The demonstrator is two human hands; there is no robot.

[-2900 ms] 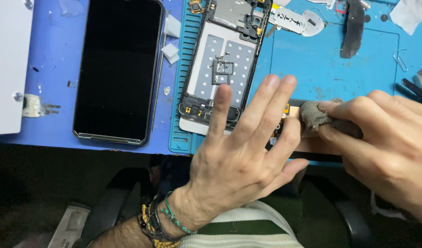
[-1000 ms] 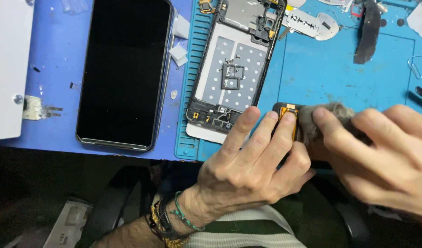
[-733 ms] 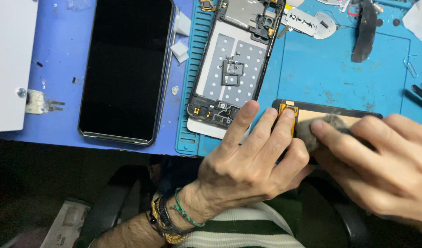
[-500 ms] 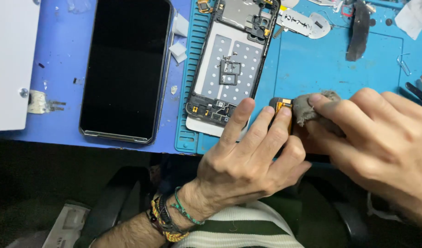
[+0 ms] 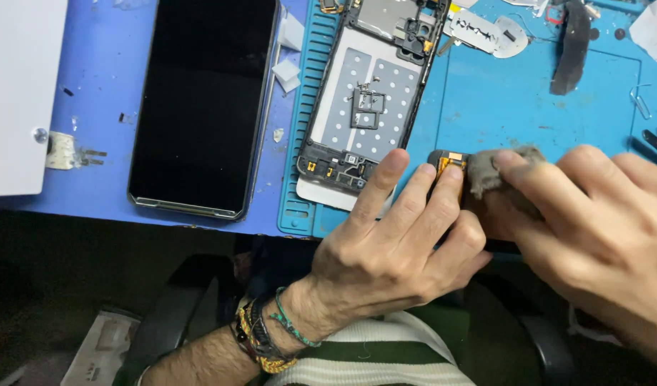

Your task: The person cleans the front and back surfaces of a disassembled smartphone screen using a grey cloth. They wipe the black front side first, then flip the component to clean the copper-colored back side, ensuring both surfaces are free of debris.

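the left hand [image 5: 407, 243] is lying spread and flat at the near edge of the tabletop [image 5: 529, 107], its fingertips pinning a dark, thin phone part with an orange connector end [image 5: 451, 160], not clasping it. the right hand [image 5: 593, 221] is curling shut on a grey wad of cloth [image 5: 489, 171] and pressing it onto that part just beside the orange end. the part is looking light, flat and probably fragile, with a bendable ribbon end, so holding it down by its edges seems safer than pinching the connector; the cloth is looking soft and grubby. farther back, the opened phone frame [image 5: 368, 100] is lying on the ridged teal mat [image 5: 300, 143], well apart from the black screen panel [image 5: 203, 107] toward the left edge. no container is showing; only loose scraps are lying near the far edge.
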